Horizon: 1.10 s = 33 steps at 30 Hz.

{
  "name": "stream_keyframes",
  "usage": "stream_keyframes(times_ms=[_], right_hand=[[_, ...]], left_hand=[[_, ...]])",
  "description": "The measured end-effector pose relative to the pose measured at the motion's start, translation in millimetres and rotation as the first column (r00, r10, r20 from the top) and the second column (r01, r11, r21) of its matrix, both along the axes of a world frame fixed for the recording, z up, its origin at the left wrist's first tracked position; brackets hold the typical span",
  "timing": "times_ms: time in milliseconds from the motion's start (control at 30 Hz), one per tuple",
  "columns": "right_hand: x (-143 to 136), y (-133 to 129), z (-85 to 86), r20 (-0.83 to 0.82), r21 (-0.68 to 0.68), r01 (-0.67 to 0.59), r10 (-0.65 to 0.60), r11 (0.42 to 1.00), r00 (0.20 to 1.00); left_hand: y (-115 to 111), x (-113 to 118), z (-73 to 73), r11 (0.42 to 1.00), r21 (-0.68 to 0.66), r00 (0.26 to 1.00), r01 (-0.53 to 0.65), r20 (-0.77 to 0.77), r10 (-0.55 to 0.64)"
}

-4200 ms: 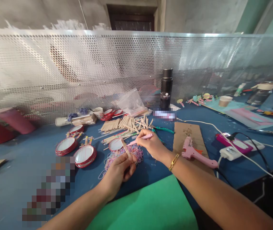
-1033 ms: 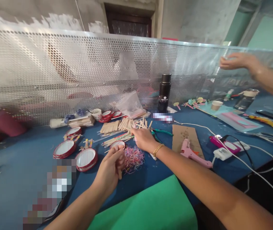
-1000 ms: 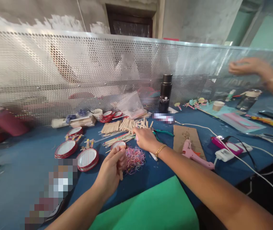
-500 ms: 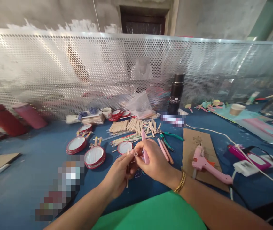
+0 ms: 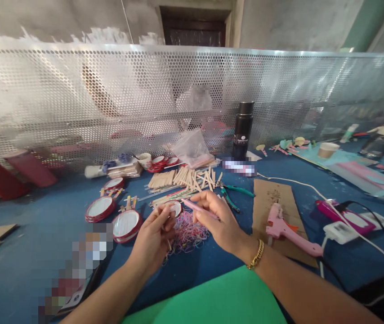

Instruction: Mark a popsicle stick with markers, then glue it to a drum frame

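My left hand is closed around a thin pale wooden stick, whose lower end pokes out under the fingers; most of it is hidden. Between the thumb and fingers of my right hand lies a slim pink pen, its tip pointing left toward the left hand. The two hands are apart. Below and between them spreads a heap of thin colourful rubber bands. Just behind the left fingers sits a small round red-rimmed piece, partly covered.
Loose wooden sticks and green-handled pliers lie beyond my hands. Red-rimmed round pieces are at left. To the right, a pink glue gun rests on cardboard, near a power strip with cables. A black bottle stands behind.
My hands have moved apart, uncovering the rubber bands. The pink pen has tipped from nearly upright to slanting left. The camera view has shifted slightly.
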State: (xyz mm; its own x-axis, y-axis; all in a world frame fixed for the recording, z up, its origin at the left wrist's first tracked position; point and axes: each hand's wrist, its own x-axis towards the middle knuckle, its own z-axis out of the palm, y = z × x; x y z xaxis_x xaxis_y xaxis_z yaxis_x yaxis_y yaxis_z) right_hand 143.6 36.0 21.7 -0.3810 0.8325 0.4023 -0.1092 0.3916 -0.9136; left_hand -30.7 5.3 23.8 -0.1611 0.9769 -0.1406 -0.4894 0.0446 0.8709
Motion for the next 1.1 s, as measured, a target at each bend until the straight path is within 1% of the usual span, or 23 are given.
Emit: stream_keyframes(times_ms=[67, 300, 400, 467, 600, 733, 867, 933, 1100], right_hand=[[-1.2, -0.8, 0.1, -0.02, -0.026, -0.031, 0.031, 0.999, 0.999], [-1.1, -1.5, 2.1, 0.014, -0.027, -0.052, 0.053, 0.998, 0.999], [-1.9, 0.5, -0.4, 0.006, -0.07, -0.074, 0.075, 0.995, 0.997], [-2.9, 3.3, -3.7, -0.006, -0.094, -0.066, 0.066, 0.993, 0.998], [-5.1, 10.2, -10.8, -0.082, -0.171, -0.043, 0.03, 0.984, 0.996], [-7.6, 14.4, -15.4, -0.187, -0.264, -0.099, 0.05, 0.959, 0.981], [-10.0, 15.2, -16.9, -0.3, -0.333, -0.152, 0.048, 0.93, 0.953], [-10.1, 14.0, -15.7, -0.308, -0.338, -0.152, 0.044, 0.929, 0.95], [-6.8, 9.1, -7.7, -0.268, -0.294, -0.111, 0.03, 0.949, 0.963]], left_hand=[[0.0, -0.2, -1.2, 1.0, 0.006, 1.0, 0.004, -0.012, -0.004], [-0.1, 0.5, -4.7, 1.0, 0.009, 0.995, 0.003, -0.097, -0.003], [-0.7, 0.5, -5.7, 1.0, 0.004, 0.989, 0.017, -0.148, -0.016], [-0.9, 0.2, -6.0, 1.0, -0.002, 0.984, 0.018, -0.175, -0.018], [0.1, -0.8, -6.6, 1.0, -0.001, 0.981, -0.011, -0.191, 0.011], [2.0, -2.1, -8.2, 1.0, 0.004, 0.978, -0.021, -0.205, 0.021], [1.4, -1.5, -9.7, 0.998, 0.043, 0.974, -0.046, -0.22, 0.054], [-0.5, 0.1, -9.8, 0.996, 0.052, 0.972, -0.069, -0.22, 0.079], [-5.1, 6.1, -5.4, 0.992, 0.073, 0.971, -0.102, -0.211, 0.116]])
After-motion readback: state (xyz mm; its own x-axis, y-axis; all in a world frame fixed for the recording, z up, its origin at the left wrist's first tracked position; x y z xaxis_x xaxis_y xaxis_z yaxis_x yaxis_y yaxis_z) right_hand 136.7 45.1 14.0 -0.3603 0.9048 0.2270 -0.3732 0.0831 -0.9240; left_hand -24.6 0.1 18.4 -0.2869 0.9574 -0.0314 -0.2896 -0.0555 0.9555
